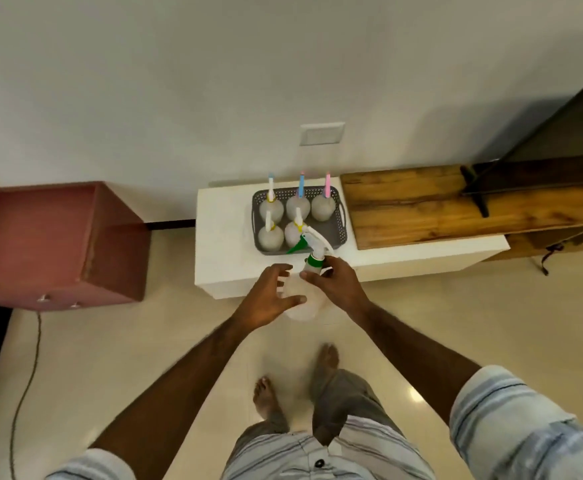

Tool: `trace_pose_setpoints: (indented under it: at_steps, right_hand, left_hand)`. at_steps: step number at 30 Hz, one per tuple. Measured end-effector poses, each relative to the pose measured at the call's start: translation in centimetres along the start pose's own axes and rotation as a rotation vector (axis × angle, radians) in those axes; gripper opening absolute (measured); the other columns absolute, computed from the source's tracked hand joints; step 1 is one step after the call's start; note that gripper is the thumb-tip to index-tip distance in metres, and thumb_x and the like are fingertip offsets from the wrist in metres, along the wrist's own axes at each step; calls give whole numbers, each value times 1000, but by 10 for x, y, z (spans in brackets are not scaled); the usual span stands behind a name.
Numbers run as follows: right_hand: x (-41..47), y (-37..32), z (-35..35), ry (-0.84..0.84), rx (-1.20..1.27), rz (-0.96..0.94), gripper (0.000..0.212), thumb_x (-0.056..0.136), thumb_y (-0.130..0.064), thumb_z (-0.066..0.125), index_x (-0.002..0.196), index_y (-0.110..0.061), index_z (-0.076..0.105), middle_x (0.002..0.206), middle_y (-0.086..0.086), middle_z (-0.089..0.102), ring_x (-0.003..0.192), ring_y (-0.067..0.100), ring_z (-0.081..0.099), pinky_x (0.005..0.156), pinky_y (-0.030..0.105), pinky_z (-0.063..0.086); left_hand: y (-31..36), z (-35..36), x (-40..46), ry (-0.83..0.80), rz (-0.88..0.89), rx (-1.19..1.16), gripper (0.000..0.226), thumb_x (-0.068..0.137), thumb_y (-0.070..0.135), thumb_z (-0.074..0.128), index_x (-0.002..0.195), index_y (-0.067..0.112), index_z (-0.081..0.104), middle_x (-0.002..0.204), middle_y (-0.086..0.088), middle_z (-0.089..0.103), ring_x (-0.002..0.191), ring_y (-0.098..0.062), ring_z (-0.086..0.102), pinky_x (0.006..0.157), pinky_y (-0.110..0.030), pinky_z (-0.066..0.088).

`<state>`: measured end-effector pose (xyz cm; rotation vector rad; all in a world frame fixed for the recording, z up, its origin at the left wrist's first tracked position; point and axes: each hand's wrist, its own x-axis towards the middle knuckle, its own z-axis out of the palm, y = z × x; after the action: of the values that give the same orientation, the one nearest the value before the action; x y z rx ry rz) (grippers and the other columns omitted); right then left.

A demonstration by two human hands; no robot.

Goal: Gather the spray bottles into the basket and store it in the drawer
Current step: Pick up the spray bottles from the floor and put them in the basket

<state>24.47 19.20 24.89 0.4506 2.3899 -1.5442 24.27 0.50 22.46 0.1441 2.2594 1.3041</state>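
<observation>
Low white cabinet (234,237) against pale wall, tiled floor. Grey basket (339,216) on top holds five spray bottles; front-right slot free. Right hand (335,284) wrapped round neck of sixth bottle (312,271), green trigger, held in air just short of cabinet edge. Left hand (271,299) spread open beside body, touching lightly or not, cannot tell. Advice: keep bottle upright, lower into free slot, nozzle clear of neighbours.
</observation>
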Motion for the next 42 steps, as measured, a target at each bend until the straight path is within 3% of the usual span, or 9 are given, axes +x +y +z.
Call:
trace_pose_setpoints:
  at_steps: [2, 4, 7, 13, 19, 28, 34, 37, 42]
  right_hand:
    - [37, 6, -16, 37, -16, 26, 45, 76, -27, 85, 112, -7, 67, 99, 4, 69, 73, 14, 60, 67, 24, 49]
    - [73, 17, -32, 61, -49, 33, 39, 74, -20, 86, 104, -9, 63, 92, 1, 68, 73, 13, 58, 70, 29, 46]
    - [141, 40, -52, 39, -126, 31, 47, 74, -10, 85, 114, 1, 63, 108, 14, 70, 90, 23, 63, 78, 28, 45]
    - [255, 82, -70, -168, -457, -70, 45, 83, -7, 74, 126, -12, 64, 125, 9, 66, 118, 33, 52, 102, 41, 39]
    - [328, 101, -71, -340, -525, -228, 42, 71, 7, 68, 102, -21, 73, 110, 3, 73, 106, 27, 62, 91, 43, 49]
    - [385, 141, -58, -472, -337, -243, 32, 74, 21, 59, 98, 2, 70, 98, 18, 71, 94, 30, 66, 77, 39, 51]
    - [390, 156, -48, -493, -205, -206, 30, 78, 19, 63, 105, 5, 69, 102, 6, 69, 87, -12, 61, 71, 4, 42]
    - [389, 161, -43, -497, -208, -205, 34, 77, 13, 71, 108, 0, 70, 113, 14, 69, 101, 2, 64, 78, 6, 47]
    - [379, 164, -45, -398, -250, -237, 37, 78, 11, 70, 114, 7, 66, 120, 22, 66, 114, 33, 62, 96, 39, 53]
  left_hand:
    - [2, -15, 38, -6, 39, 81, 60, 86, 33, 75, 137, 17, 48, 134, 0, 49, 117, -14, 53, 89, -11, 43]
    - [2, -30, 71, 31, 70, 144, 45, 93, 24, 68, 133, 11, 54, 131, -7, 52, 117, -21, 55, 99, -28, 47]
    - [-11, -52, 130, 169, 41, 189, 29, 93, 8, 64, 121, 5, 62, 119, -13, 58, 109, -28, 61, 99, -37, 47]
    - [-53, -75, 221, 311, -205, 304, 25, 94, 18, 60, 120, 17, 62, 124, -8, 58, 115, -29, 60, 97, -51, 47]
    - [-90, -71, 281, 329, -311, 265, 33, 95, 11, 52, 128, 15, 58, 131, -12, 54, 118, -31, 58, 103, -50, 45]
    - [-145, -56, 334, 176, -312, 284, 62, 85, -17, 49, 145, 1, 42, 150, -20, 40, 139, -33, 40, 116, -40, 34]
    - [-161, -51, 341, 176, -316, 286, 59, 91, -10, 54, 147, 5, 41, 147, -18, 44, 137, -31, 42, 114, -34, 34]
    - [-165, -53, 340, 179, -272, 303, 59, 89, -15, 48, 145, 4, 42, 146, -19, 46, 136, -33, 44, 112, -33, 33]
    - [-165, -54, 330, 230, -170, 322, 58, 82, -18, 47, 136, 4, 47, 141, -17, 41, 122, -32, 54, 101, -42, 51]
